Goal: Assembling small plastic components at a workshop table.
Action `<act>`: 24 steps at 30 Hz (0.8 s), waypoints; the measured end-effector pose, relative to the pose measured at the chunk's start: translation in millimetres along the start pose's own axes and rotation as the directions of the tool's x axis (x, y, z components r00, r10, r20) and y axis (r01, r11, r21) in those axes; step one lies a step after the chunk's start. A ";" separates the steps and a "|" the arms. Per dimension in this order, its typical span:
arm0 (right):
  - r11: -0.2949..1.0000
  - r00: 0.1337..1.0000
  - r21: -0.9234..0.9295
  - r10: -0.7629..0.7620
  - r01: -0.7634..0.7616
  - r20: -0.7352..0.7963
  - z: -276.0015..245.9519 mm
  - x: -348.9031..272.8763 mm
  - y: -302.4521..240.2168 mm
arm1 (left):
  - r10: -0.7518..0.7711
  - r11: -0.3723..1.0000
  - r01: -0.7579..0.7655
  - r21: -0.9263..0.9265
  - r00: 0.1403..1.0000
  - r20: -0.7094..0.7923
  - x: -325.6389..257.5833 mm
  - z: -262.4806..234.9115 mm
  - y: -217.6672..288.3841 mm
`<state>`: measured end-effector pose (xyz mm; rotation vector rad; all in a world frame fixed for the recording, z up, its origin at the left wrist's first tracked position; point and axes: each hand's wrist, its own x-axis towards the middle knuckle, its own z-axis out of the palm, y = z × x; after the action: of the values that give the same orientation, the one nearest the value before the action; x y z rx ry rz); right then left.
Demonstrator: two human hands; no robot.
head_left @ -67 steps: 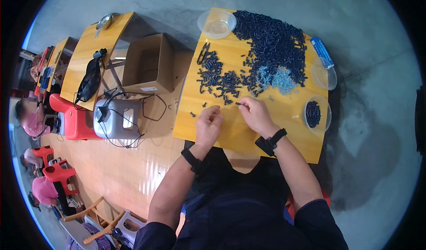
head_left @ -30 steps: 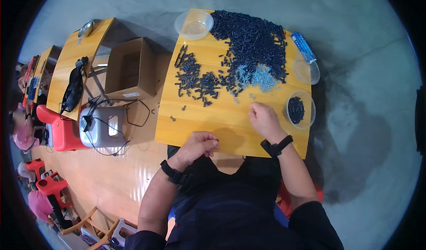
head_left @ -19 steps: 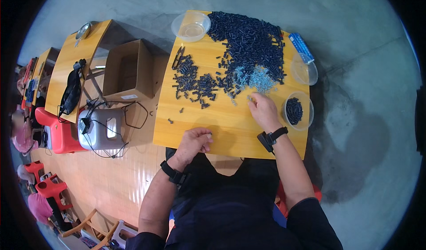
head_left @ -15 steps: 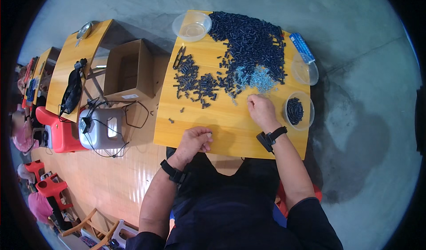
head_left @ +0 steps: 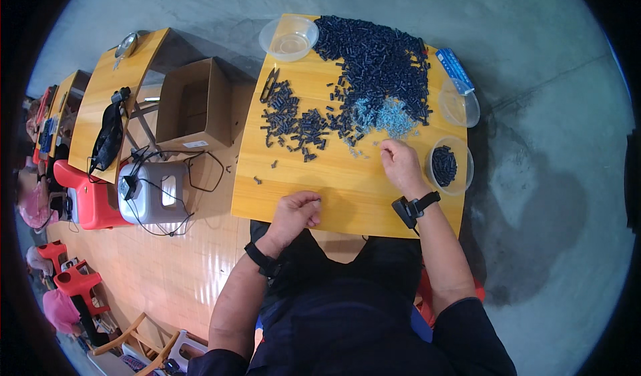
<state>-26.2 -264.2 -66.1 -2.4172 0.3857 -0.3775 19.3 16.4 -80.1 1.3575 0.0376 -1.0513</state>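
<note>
Head view: blue packet (head_left: 455,71) at table's (head_left: 347,182) far right; right hand (head_left: 400,166) open, left hand's (head_left: 297,210) grip curled shut.

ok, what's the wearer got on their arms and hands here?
Both hands bare, no gloves. Left hand has a black band at the wrist; right hand has a black strap with a small dark boxy unit on it. Forearms bare; dark navy short sleeves begin near the elbows.
</note>
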 end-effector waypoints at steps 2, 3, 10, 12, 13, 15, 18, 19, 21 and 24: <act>1.000 0.999 0.017 -0.005 0.004 0.049 2.2 -0.3 -3.9 | 0.037 0.984 -0.039 0.171 0.999 0.017 0.7 7.3 -1.5; 0.999 0.995 0.033 -0.010 0.007 0.095 3.0 -0.4 -6.6 | 0.036 0.984 -0.038 0.172 0.999 0.018 1.2 8.0 -0.4; 0.994 0.972 -0.087 -0.045 0.066 0.230 -0.9 -3.2 -21.5 | 0.014 0.988 -0.013 0.152 1.000 -0.009 1.7 3.9 0.0; 0.985 0.962 -0.131 -0.078 0.115 0.261 0.4 -4.2 -20.1 | 0.026 0.987 -0.026 0.162 1.000 0.001 1.0 4.0 0.4; 0.985 0.962 -0.131 -0.078 0.115 0.260 1.6 -4.7 -18.9 | 0.025 0.988 -0.024 0.155 1.000 -0.003 0.3 4.5 0.9; 0.980 0.965 -0.163 -0.068 0.112 0.253 5.3 -6.0 -15.4 | 0.024 0.988 -0.023 0.150 1.000 -0.007 -0.7 5.4 1.6; 0.980 0.983 -0.156 -0.103 0.127 0.150 8.1 -8.7 -13.6 | 0.009 0.995 -0.006 0.095 0.999 -0.035 -2.9 5.3 2.8; 0.980 0.983 -0.153 -0.105 0.128 0.150 8.2 -11.5 -13.6 | 0.026 0.998 -0.024 0.057 0.999 -0.034 -3.1 4.8 2.4; 0.931 0.959 0.303 0.131 -0.206 0.250 4.4 -18.6 -22.4 | 0.041 0.999 -0.041 0.018 0.998 -0.037 -6.8 5.7 2.4; 0.686 0.907 0.606 0.210 -0.402 0.365 -3.1 -27.1 -46.3 | 0.108 0.992 -0.108 -0.062 0.994 -0.010 -19.2 13.4 7.6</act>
<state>-43.9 -221.6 -38.6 -1.6122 0.4361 -0.0106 5.9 15.8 -59.4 1.2921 0.0015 -0.9475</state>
